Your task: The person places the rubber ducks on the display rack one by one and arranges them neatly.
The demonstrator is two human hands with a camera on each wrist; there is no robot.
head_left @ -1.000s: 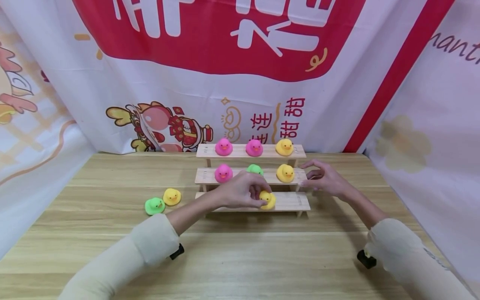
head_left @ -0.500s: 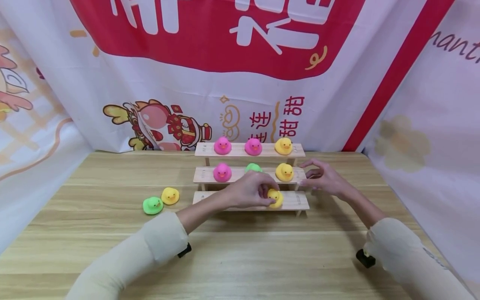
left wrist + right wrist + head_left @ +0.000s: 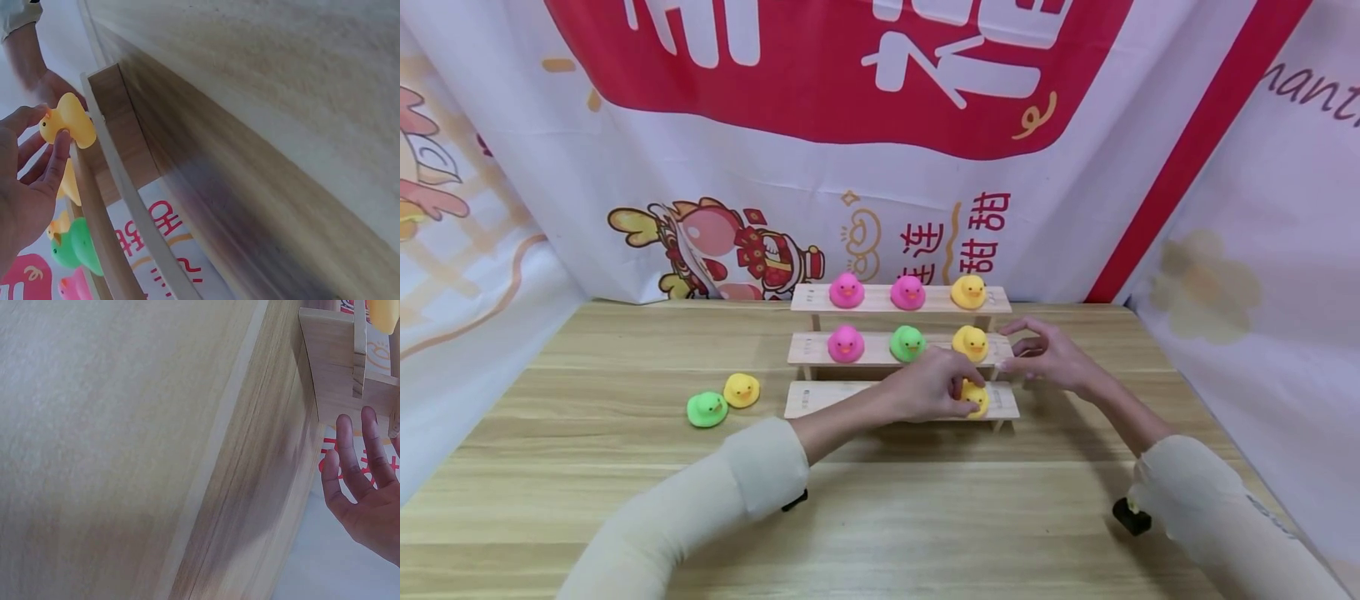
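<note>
My left hand [image 3: 936, 385] pinches a yellow rubber duck [image 3: 72, 119] between thumb and fingers, at the right part of the lowest step of a three-tier wooden display rack [image 3: 835, 398]. In the left wrist view the duck's base is close over the board. My right hand [image 3: 1048, 357] is at the rack's right end, thumb and forefinger gripping the end of the middle step; its other fingers [image 3: 353, 469] stand apart from the wood. The middle step bears a pink duck [image 3: 846, 344], a green duck [image 3: 907, 343] and a yellow duck [image 3: 970, 342].
Two pink ducks [image 3: 847, 291] and a yellow duck [image 3: 968, 292] sit on the top step. On the table [image 3: 925, 517], left of the rack, are a green duck [image 3: 707, 409] and a yellow duck [image 3: 742, 390]. A printed cloth [image 3: 820, 200] hangs close behind the rack.
My left hand has slid rightward along the lowest step with the yellow duck, uncovering the green duck on the middle step. My right hand has stayed at the rack's end.
</note>
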